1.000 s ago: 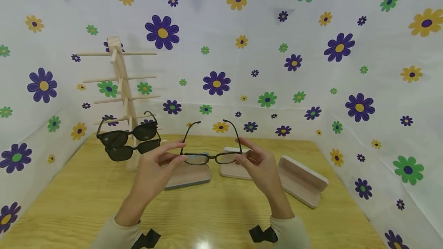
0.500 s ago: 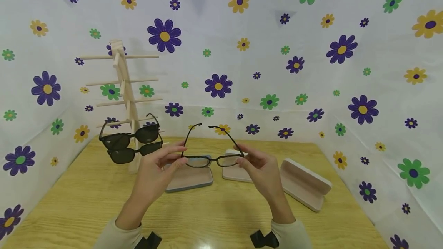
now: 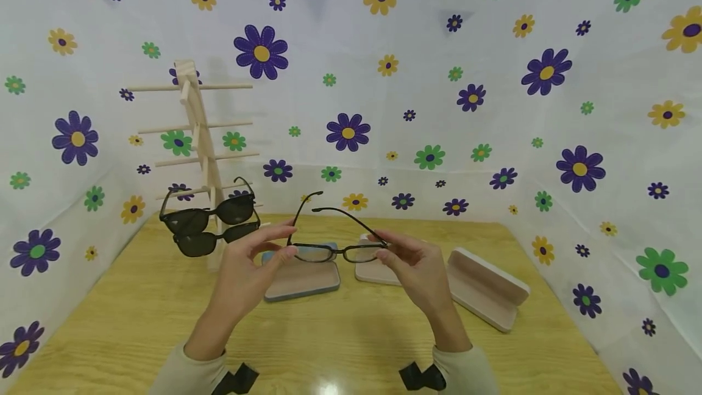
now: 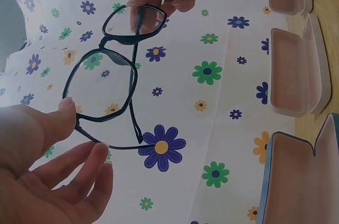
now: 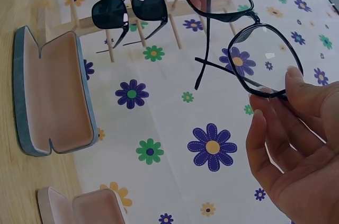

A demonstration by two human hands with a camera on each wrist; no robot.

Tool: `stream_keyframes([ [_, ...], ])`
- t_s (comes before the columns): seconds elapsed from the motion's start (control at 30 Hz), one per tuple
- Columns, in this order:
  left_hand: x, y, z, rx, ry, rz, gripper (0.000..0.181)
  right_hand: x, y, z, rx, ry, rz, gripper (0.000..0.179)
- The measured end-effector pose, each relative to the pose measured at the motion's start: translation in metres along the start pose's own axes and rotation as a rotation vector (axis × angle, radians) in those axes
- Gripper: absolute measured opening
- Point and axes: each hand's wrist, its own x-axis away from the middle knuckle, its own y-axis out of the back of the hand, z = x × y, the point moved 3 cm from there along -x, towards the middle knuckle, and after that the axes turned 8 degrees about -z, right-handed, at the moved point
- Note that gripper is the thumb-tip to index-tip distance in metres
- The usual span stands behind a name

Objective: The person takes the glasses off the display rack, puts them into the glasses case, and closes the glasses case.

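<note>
Black-framed eyeglasses (image 3: pixel 339 252) with clear lenses are held up above the table between both hands. My left hand (image 3: pixel 247 270) pinches the left end of the frame, thumb at the lens rim and fingers by the hinge. At the opposite end, my right hand (image 3: pixel 419 267) holds the frame the same way, its fingers against the right temple. That temple is partly folded inward, while the left one points away from me. In the right wrist view the eyeglasses (image 5: pixel 256 18) show their two temples crossing. The left wrist view shows the lenses of the eyeglasses (image 4: pixel 100 83) close up.
A wooden display rack (image 3: pixel 202 133) stands at the back left, bearing two pairs of dark sunglasses (image 3: pixel 211 215). Behind the hands lie an opened blue-edged case (image 3: pixel 303 279) and an opened pale case (image 3: pixel 378 270). Another opened pale case (image 3: pixel 485 291) is at the right. Flowered cloth surrounds the table.
The right temple has swung inward, from pointing away to slanting left across toward the other temple. Both hands keep their hold in nearly the same place.
</note>
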Motion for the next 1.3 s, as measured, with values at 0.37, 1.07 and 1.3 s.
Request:
stream_keyframes([
  [0.37, -0.0009, 0.0000, -0.0002, -0.046, 0.004, 0.011, 0.032, -0.0008, 0.0013, 0.0016, -0.001, -0.005, 0.007, 0.031],
  [1.07, -0.0049, -0.0060, 0.0028, -0.024, 0.028, 0.031, 0.037, -0.0020, 0.0088, 0.0075, 0.043, -0.076, 0.007, 0.029],
  [1.3, -0.0052, -0.0049, 0.0036, -0.031, 0.002, 0.019, 0.037, -0.0027, 0.0072, 0.0085, 0.054, -0.055, 0.018, 0.027],
])
